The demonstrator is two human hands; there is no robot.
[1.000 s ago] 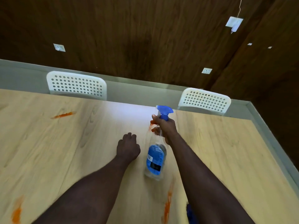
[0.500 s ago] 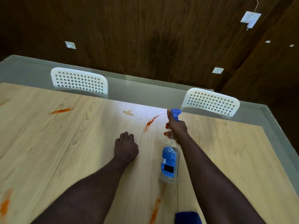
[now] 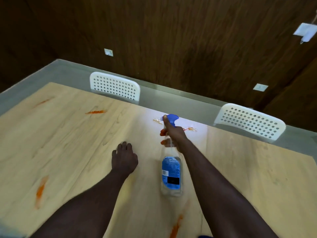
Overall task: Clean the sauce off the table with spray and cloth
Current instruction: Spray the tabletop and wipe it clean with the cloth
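Observation:
My right hand (image 3: 173,133) grips the neck of a clear spray bottle (image 3: 171,176) with a blue label and blue trigger head, held above the light wooden table (image 3: 248,177), nozzle pointing away from me. My left hand (image 3: 123,158) rests knuckles-up on the table to the bottle's left, fingers curled, holding nothing. Orange sauce streaks mark the table: one at far left-centre (image 3: 96,112), one at near left (image 3: 40,190), one at the bottom (image 3: 175,227), and a small wet-looking patch past the nozzle (image 3: 189,129). The cloth shows only as a blue sliver at the bottom edge (image 3: 204,236).
Two white perforated chairs stand at the table's far edge, one at the left (image 3: 115,86) and one at the right (image 3: 248,121). A grey floor strip and a dark wooden wall lie behind them.
The view has swung left, so the chairs and streaks sit further right in the frame. My right hand still holds the bottle pointing at the far patch; the blue cloth has nearly left the view.

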